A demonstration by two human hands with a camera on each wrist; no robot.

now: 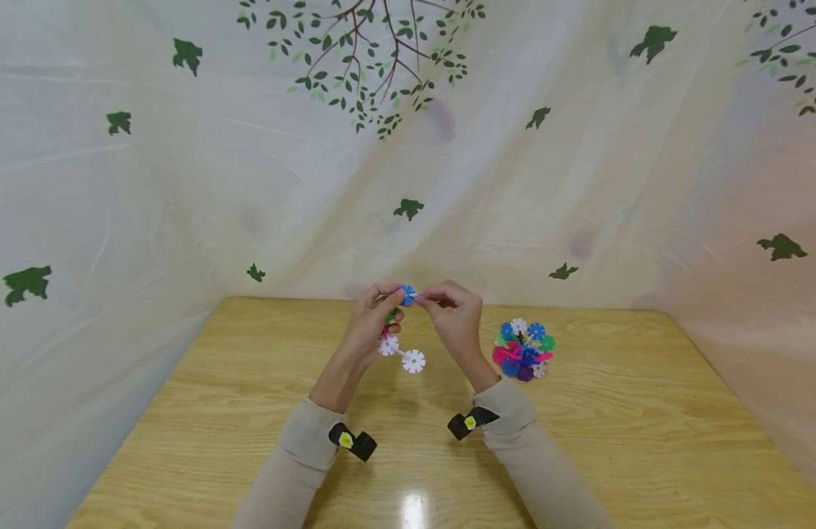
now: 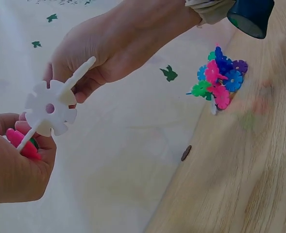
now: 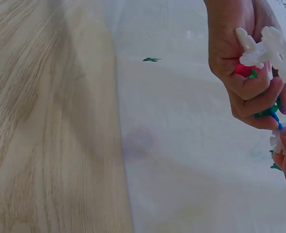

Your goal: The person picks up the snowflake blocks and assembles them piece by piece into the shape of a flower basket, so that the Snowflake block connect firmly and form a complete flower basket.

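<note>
My left hand (image 1: 364, 327) grips a chain of notched plastic discs above the table. At the chain's top, a blue disc (image 1: 408, 295) is pinched between thumb and fingers. Green and pink discs (image 2: 24, 144) are partly hidden in the palm, and white discs (image 1: 413, 361) hang out below it. My right hand (image 1: 457, 316) pinches another white disc (image 3: 277, 141), seen nearly edge-on in the head view. It touches the blue disc's edge; whether their notches are locked together I cannot tell.
A heap of joined or piled discs (image 1: 523, 353) in pink, blue, green, purple and white lies on the wooden table (image 1: 612, 419), right of my right hand. Behind the table hangs a pale cloth (image 1: 315, 206) with leaf prints. Each wrist wears a black strap camera (image 1: 355, 443).
</note>
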